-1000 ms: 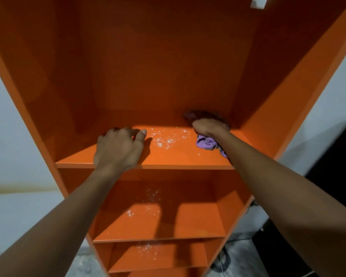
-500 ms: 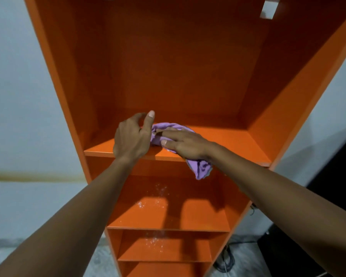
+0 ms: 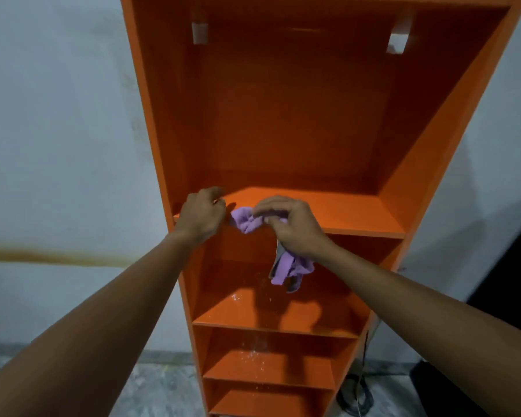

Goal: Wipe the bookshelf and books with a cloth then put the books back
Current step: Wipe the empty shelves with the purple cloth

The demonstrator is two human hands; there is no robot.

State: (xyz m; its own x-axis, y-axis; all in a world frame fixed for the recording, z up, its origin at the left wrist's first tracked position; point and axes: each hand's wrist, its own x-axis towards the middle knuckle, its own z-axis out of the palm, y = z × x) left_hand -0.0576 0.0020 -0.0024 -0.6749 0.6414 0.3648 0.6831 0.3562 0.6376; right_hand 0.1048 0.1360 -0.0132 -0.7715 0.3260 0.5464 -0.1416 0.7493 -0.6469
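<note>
Since half a second ago the right grip (image 3: pixel 292 227) has come off the shelf board and drawn back to its front edge, and the purple cloth (image 3: pixel 245 220), then spread flat under straight fingers, is now bunched up. The right grip grasps that cloth with curled fingers and thumb: one bunch sticks out to its left over the board's edge, and the rest hangs below its wrist in front of the next compartment. The left grip (image 3: pixel 200 216) has slid out to the board's front left corner, just left of the cloth's bunch. Its fingers are curled, but whether they catch the cloth or hold nothing cannot be told. Behind both grips the orange bookshelf (image 3: pixel 358 210) stands with no books in view. Below the right grip, white specks (image 3: pixel 238 297) dot a lower board.
</note>
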